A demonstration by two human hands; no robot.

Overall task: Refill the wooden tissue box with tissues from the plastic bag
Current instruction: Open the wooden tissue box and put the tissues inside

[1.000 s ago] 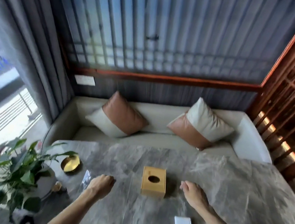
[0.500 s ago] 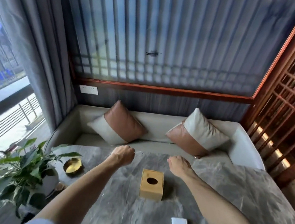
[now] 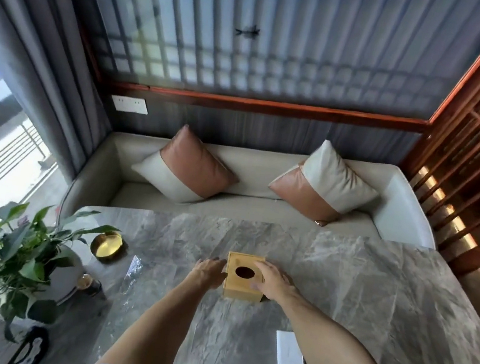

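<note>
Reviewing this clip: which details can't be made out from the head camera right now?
- Wooden tissue box: inside hidden, the round hole shows only dark.
- Right hand: its palm covers the box's right side, so grip unclear.
- Left hand: contact with the box uncertain.
- White tissue pack: right edge hidden by the forearm.
- Clear plastic bag: contents unreadable through glare.

Both hands flank wooden tissue box (image 3: 244, 276) — grey table (image 3: 371, 293).

We're seeing pale yellow-tan tissue box (image 3: 244, 278), grey veined marble table (image 3: 342, 276), tan-and-cream pillows (image 3: 187, 165), gold dish (image 3: 106, 245), green plant (image 3: 7, 251).
</note>
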